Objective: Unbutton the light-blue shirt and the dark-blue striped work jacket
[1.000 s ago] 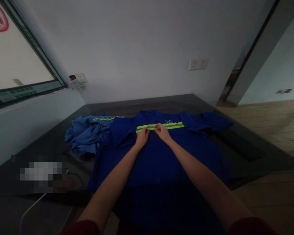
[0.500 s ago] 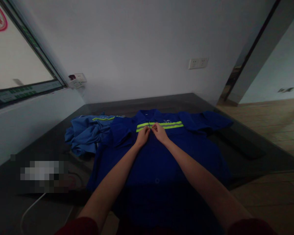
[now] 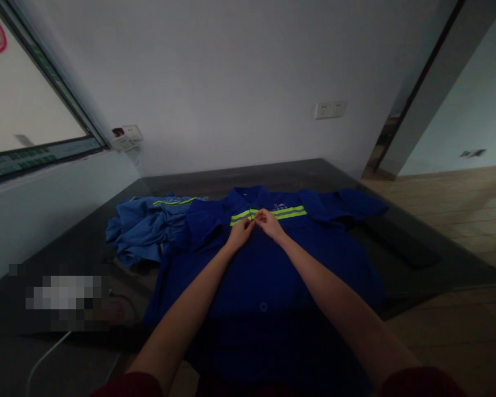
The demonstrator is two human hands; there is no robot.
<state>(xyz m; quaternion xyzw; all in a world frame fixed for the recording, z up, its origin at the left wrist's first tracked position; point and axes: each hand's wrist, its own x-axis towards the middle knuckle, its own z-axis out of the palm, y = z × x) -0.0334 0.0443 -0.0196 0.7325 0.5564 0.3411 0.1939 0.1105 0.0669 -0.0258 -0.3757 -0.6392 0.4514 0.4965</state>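
We are working on the dark blue work shirt (image 3: 268,264), which is lying spread flat on the dark tabletop (image 3: 400,248), front side up. Compared with one second ago, our left hand (image 3: 240,231) and right hand (image 3: 268,223) are now coming closer together at the front opening, just on the yellow reflective stripe (image 3: 291,212). The finger grips are pinched together on the shirt edges there; we judge that we are closing a button at chest height. A lower button (image 3: 263,306) is already showing closed. A second, lighter blue garment (image 3: 144,231) is lying crumpled beside the shirt.
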